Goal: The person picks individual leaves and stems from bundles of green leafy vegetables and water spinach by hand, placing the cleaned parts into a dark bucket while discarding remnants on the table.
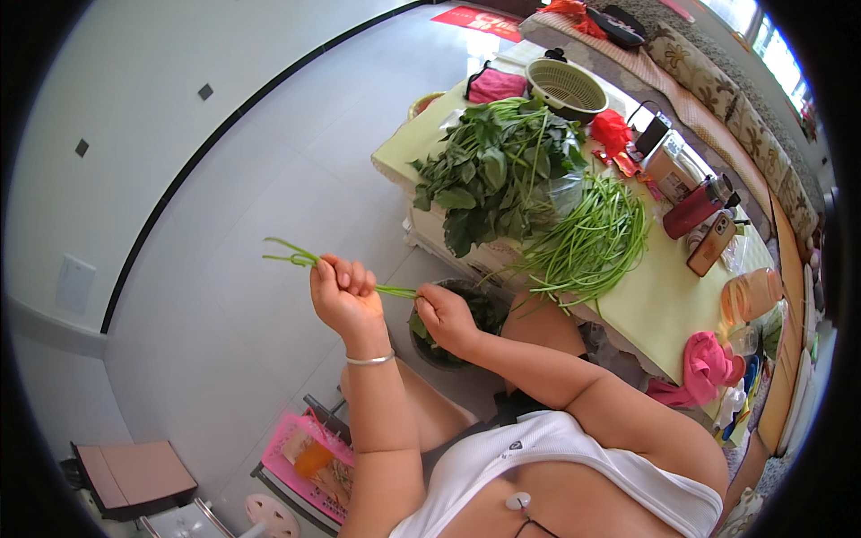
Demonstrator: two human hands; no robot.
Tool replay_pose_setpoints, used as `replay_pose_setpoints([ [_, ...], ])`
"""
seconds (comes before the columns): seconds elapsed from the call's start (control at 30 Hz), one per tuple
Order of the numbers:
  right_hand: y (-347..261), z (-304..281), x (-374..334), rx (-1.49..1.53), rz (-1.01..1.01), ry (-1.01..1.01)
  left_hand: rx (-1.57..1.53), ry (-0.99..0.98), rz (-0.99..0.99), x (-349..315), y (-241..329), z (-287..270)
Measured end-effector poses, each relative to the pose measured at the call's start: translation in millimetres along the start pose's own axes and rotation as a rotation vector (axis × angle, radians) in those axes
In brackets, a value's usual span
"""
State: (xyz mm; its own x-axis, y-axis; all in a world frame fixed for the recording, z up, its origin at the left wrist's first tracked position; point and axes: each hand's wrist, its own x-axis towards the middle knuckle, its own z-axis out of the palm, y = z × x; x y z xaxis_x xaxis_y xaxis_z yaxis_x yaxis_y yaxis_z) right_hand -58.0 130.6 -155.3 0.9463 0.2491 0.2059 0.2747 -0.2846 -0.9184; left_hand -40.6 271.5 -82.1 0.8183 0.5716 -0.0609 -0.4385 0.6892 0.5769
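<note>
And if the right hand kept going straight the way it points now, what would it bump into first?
Most likely the left hand: the right hand points toward it along the green stems stretched between them. Depth is unclear, so it might pass slightly above or below.

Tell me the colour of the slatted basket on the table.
The slatted basket is a pale grey-green, best seen in the head view.

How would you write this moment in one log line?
left hand: holds green stems | right hand: holds same stems | leafy greens: on table
</note>
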Motion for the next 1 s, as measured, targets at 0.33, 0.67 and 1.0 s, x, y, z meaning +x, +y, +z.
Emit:
replay_pose_setpoints([
  [0.33,118.9,1.0,-0.9,0.775,0.894,0.155,0.215,-0.257,0.423,-42.9,-39.7,35.3],
  [0.67,130.6,-49.7,-41.9,-0.131,0.411,-0.422,0.660,-0.496,0.072,-88.4,-55.9,78.2],
  [1.0,127.0,-134.1,-79.4,0.163,-0.036,-1.084,1.054,-1.044,-0.296,-139.3,-148.1,166.4],
])
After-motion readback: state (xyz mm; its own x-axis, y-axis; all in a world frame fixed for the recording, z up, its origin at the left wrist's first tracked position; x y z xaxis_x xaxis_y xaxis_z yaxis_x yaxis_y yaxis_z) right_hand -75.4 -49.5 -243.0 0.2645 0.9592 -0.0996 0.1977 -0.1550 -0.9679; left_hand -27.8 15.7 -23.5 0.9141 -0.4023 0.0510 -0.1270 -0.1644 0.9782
